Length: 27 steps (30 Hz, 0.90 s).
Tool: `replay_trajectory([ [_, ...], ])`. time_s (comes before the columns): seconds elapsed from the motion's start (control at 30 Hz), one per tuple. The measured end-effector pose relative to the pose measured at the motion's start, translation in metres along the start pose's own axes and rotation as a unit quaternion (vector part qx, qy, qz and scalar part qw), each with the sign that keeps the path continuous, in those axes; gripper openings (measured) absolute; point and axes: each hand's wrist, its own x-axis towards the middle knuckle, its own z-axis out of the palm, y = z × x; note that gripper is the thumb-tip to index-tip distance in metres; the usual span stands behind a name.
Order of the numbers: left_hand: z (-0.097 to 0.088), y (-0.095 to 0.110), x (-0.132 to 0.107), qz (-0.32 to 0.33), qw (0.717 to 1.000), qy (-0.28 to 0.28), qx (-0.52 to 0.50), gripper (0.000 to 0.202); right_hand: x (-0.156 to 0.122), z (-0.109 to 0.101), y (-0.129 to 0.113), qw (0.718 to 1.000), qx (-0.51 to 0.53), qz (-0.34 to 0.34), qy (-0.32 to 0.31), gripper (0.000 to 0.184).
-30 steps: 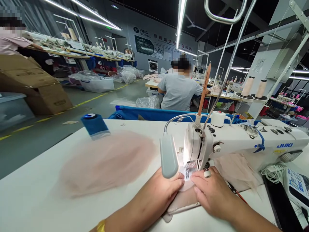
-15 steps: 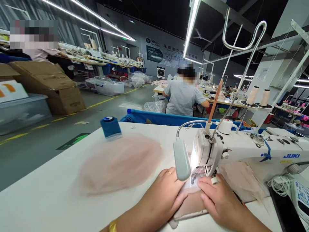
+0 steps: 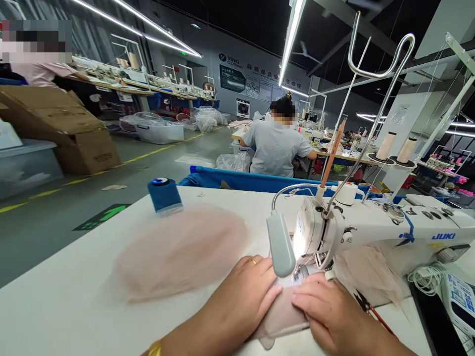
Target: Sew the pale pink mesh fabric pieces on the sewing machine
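A white JUKI sewing machine (image 3: 386, 230) stands on the white table (image 3: 55, 306), its grey lamp (image 3: 280, 244) lit over the needle. A small pink fabric piece (image 3: 282, 314) lies under the presser foot. My left hand (image 3: 241, 296) rests flat on the fabric's left side, fingers stretched toward the needle, a ring on one finger. From the right, my right hand (image 3: 330, 314) presses flat on the fabric, fingers pointing left. A stack of sheer pink fabric pieces (image 3: 181, 249) lies to the left of my hands.
A blue thread spool (image 3: 164, 194) stands behind the pink stack. A blue bin edge (image 3: 237, 179) runs behind the table. Another person in a grey shirt (image 3: 276, 143) sits ahead. Cardboard boxes (image 3: 70, 128) stand left. Red-handled snips (image 3: 371, 309) and a control panel (image 3: 460, 299) lie right.
The view has shifted slightly. My right hand has slid back toward me along the fabric, and my left hand stays flat beside the needle.
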Motion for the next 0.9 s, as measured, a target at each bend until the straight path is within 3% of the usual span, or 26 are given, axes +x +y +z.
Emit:
replay_trajectory([
  [0.1,0.001,-0.003,-0.004,0.011,0.999,-0.005,0.042,0.042,-0.004,-0.002,0.002,0.996,-0.036,0.061,-0.048,0.032],
  [0.2,-0.007,-0.006,-0.005,0.012,0.999,-0.018,0.045,0.038,-0.009,-0.005,0.008,0.991,-0.066,0.099,-0.062,0.027],
  [0.3,-0.021,-0.006,0.0,-0.02,0.998,-0.04,0.036,0.022,-0.012,-0.007,0.011,0.991,-0.063,0.102,-0.062,0.029],
  [0.4,-0.036,-0.002,0.005,-0.071,0.992,-0.106,0.018,0.011,-0.012,-0.008,0.009,0.991,-0.056,0.103,-0.064,0.03],
  [0.67,-0.05,0.012,0.011,-0.149,0.963,-0.222,0.023,0.019,-0.013,-0.007,0.005,0.992,-0.044,0.105,-0.061,0.033],
  [0.9,-0.068,0.03,0.017,-0.153,0.957,-0.244,0.036,0.03,-0.013,-0.003,0.003,0.994,-0.048,0.089,-0.035,0.03],
])
